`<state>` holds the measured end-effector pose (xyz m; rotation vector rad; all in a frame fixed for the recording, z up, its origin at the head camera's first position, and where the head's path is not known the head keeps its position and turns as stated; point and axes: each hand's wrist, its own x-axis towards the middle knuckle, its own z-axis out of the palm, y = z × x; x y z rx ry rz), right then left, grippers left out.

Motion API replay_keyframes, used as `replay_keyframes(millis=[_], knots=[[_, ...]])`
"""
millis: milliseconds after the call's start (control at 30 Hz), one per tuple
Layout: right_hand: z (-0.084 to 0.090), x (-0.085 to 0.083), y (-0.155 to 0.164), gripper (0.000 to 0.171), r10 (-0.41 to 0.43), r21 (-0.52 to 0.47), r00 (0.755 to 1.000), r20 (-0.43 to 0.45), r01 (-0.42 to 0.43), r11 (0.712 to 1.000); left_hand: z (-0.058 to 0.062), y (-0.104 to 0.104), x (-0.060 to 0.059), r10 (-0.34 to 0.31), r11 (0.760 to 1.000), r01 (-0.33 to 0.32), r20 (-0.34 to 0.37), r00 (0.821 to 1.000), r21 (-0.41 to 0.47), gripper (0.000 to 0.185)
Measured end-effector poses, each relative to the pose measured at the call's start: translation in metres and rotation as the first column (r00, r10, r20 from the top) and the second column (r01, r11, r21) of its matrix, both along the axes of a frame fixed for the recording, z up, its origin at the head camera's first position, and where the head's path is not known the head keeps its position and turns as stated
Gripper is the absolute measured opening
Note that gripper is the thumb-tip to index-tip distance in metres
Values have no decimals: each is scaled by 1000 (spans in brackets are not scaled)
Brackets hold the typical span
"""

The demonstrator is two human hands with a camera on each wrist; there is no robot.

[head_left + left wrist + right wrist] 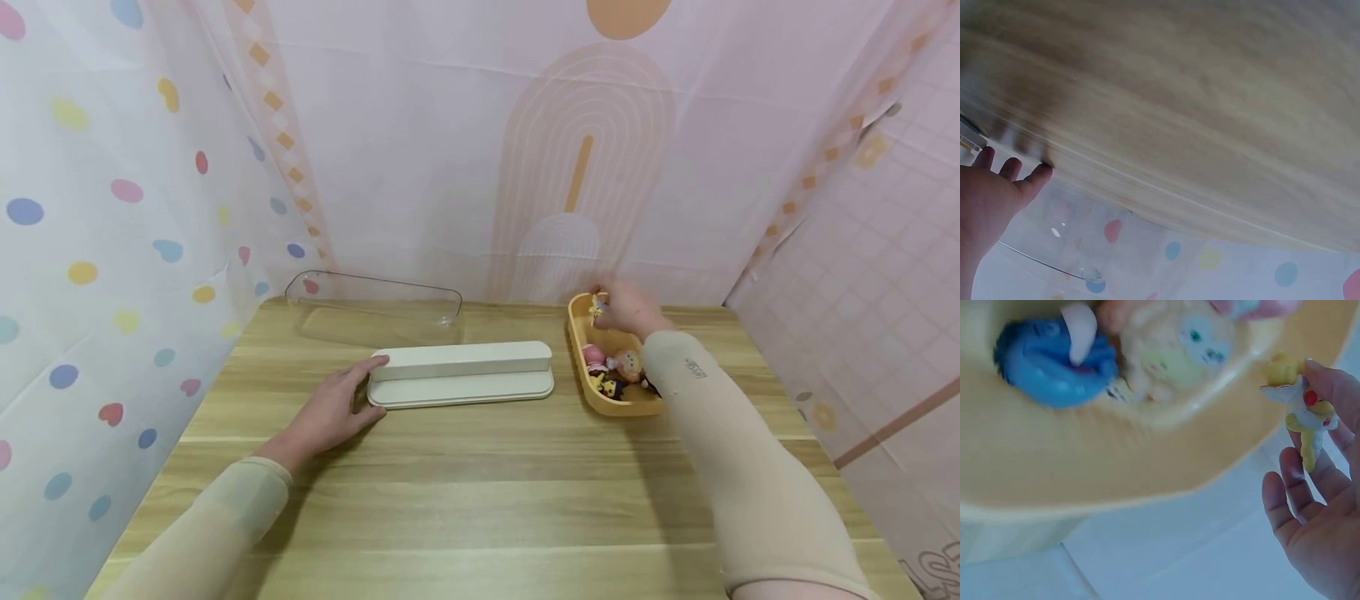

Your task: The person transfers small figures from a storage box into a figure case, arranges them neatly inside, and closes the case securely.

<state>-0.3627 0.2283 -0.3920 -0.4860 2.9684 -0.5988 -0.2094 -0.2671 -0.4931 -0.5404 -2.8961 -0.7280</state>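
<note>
Right hand pinched yellow-and-white figurine near the counter's far edge; relaxed left hand touched stepped stand.

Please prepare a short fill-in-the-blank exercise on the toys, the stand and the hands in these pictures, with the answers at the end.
1. The right hand pinches a small figure coloured mainly ____ and white.
2. The left hand touches the white stand at its ____ end.
3. In the head view, the tray of toys is to the ____ of the white stand.
4. The toy farthest left in the right wrist view is mainly ____.

Missing words: yellow; left; right; blue.
</note>
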Motion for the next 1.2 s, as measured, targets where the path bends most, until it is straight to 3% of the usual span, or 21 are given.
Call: replay_keyframes(millis=[300, 567, 933, 1200], knots=[[33, 11, -2, 57, -7, -90, 998, -61, 2, 996, 0, -3, -1, 2, 1000, -2, 5, 1000, 6, 84], [52, 29, -36, 58, 33, -41, 987, -154, -39, 998, -8, -10, 2, 25, 999, -24, -35, 999, 22, 87], [56, 45, -104, 59, 177, -16, 954, -241, -186, 982, -11, -7, 1, 33, 999, -32, -30, 999, 32, 87], [49, 62, -160, 57, 291, 106, 909, -298, -272, 956, -8, -7, 1, 29, 999, -29, -3, 1000, 29, 88]])
